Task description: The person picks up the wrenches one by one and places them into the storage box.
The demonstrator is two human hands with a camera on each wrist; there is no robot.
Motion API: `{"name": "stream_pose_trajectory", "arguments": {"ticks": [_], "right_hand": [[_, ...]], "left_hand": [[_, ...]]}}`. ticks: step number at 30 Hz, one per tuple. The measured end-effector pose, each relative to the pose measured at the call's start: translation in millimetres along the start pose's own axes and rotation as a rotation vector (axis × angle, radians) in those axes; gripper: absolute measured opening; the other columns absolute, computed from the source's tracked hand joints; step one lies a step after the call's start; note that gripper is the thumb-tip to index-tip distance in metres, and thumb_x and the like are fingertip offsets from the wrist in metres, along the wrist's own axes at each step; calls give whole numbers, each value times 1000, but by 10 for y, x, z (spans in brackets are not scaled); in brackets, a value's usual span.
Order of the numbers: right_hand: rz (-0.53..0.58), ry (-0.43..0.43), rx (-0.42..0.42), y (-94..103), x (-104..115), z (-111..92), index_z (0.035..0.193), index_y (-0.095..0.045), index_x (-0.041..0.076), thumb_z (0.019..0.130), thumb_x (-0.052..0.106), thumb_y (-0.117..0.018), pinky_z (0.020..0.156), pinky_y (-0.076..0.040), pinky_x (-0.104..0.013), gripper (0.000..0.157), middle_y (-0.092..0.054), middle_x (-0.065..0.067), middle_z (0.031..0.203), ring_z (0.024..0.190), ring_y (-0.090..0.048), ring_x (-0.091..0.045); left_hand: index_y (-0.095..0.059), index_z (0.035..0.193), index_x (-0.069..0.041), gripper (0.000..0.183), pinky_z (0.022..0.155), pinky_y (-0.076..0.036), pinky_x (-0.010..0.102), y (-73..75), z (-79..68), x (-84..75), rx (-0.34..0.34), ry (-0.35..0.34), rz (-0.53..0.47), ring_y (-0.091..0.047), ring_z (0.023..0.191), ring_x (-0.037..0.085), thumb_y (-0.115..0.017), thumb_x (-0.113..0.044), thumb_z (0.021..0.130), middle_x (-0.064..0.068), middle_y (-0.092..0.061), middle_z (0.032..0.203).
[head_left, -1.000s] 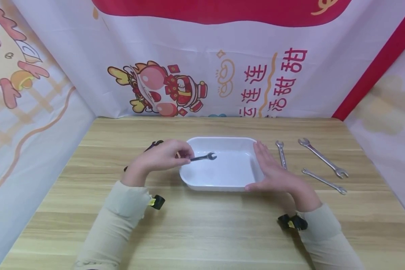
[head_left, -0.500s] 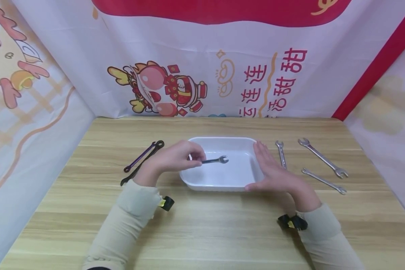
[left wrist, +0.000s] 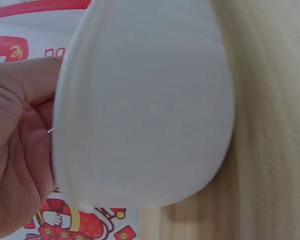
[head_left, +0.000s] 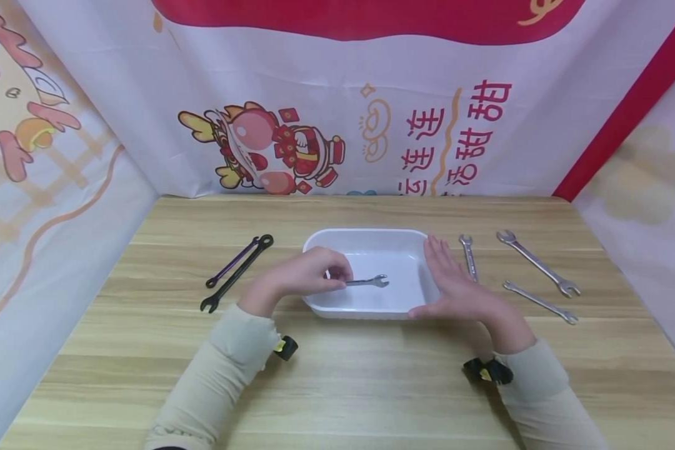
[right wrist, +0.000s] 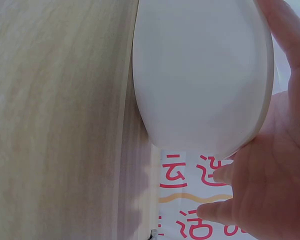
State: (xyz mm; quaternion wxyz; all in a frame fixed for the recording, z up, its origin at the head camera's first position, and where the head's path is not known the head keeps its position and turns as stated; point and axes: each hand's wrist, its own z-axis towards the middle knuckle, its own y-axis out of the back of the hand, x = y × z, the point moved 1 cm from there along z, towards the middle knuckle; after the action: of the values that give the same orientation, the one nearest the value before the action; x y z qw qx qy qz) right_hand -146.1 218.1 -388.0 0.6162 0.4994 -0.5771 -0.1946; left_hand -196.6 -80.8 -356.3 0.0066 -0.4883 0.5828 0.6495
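Observation:
A white rectangular tray (head_left: 365,307) with rounded corners stands mid-table in the head view. Over its left part, my left hand (head_left: 315,272) pinches a small silver wrench (head_left: 371,281), whose open jaw points right, low inside the tray. The wrench's other end is hidden by the fingers. My right hand (head_left: 455,287) lies against the tray's right rim with fingers straight and thumb at the front corner. In the left wrist view the tray wall (left wrist: 150,110) hides the left fingertips. The right wrist view shows the right palm (right wrist: 270,175) beside the tray wall (right wrist: 205,75).
To the left lie a purple wrench (head_left: 230,264) and a longer black wrench (head_left: 236,275). On the right rest a short silver wrench (head_left: 469,256), a large one (head_left: 540,262) and a thin one (head_left: 540,302). A printed cloth (head_left: 315,69) hangs behind the wooden table (head_left: 360,387).
My left hand has carried the silver wrench rightward and lower into the tray, uncovering the purple and black wrenches. My right hand stays at the right rim.

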Motion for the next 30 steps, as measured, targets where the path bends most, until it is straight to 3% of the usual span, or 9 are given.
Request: {"name": "stream_pose_trajectory", "arguments": {"ticks": [18, 30], "right_hand": [[15, -15, -3, -13, 0, -19, 158, 14, 9, 69, 69, -78, 115, 5, -73, 142, 24, -5, 164, 150, 25, -37], [7, -15, -7, -17, 0, -15, 158, 14, 9, 69, 69, -78, 115, 5, -73, 141, 24, -6, 165, 150, 24, -38]], "left_hand": [[-74, 101, -13, 11, 86, -53, 26, -187, 178, 87, 63, -32, 5, -60, 88, 10, -67, -11, 93, -3, -70, 94], [-75, 99, -16, 10, 88, -53, 27, -208, 249, 82, 101, -18, 24, -61, 89, 10, -67, -13, 94, -6, -70, 92]]}}
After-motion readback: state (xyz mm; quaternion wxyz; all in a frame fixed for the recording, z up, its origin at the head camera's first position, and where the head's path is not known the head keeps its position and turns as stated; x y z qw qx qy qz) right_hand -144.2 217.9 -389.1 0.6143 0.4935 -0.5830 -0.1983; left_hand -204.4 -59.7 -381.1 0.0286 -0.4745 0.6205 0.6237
